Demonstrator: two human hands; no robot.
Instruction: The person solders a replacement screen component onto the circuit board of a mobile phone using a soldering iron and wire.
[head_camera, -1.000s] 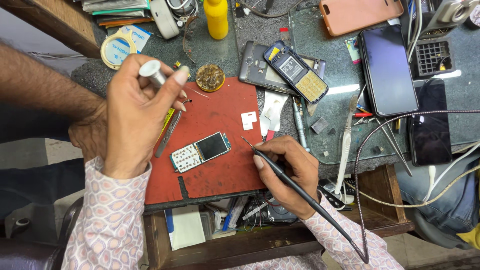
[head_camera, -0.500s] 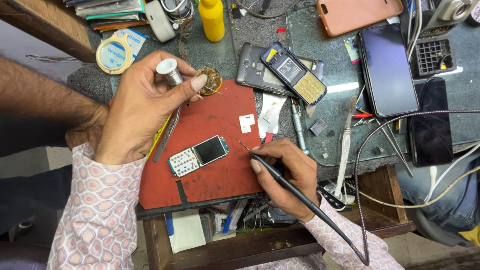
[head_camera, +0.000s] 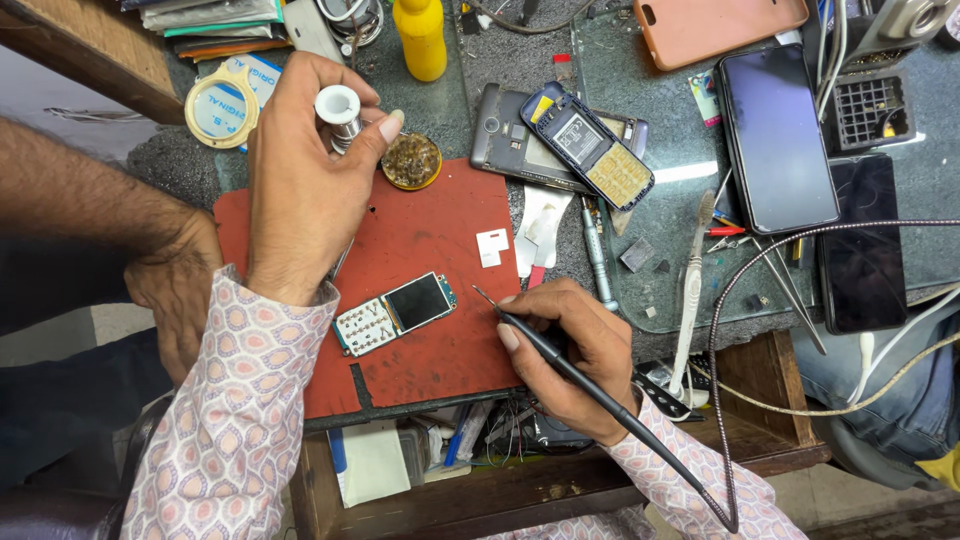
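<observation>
Open patch mid-mat, crowding on all other sides.
Bare red rubber mat (head_camera: 430, 235) lay open above the small keypad circuit board (head_camera: 394, 313); a round brass-coloured tin (head_camera: 411, 160) and dismantled grey phone (head_camera: 520, 140) blocked the far edge, another person's forearm (head_camera: 95, 215) the left.

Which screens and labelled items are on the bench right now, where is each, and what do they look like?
Bare phone board: red mat, dark screen, pale keypad.
Blue keypad phone: face down, back open, atop a grey phone.
Large smartphone: right, black glossy screen.
Second dark phone: far right, black.
Tape roll: top left, yellow ring, printed core.
Left hand: grips a solder spool.
Right hand: holds the iron.
</observation>
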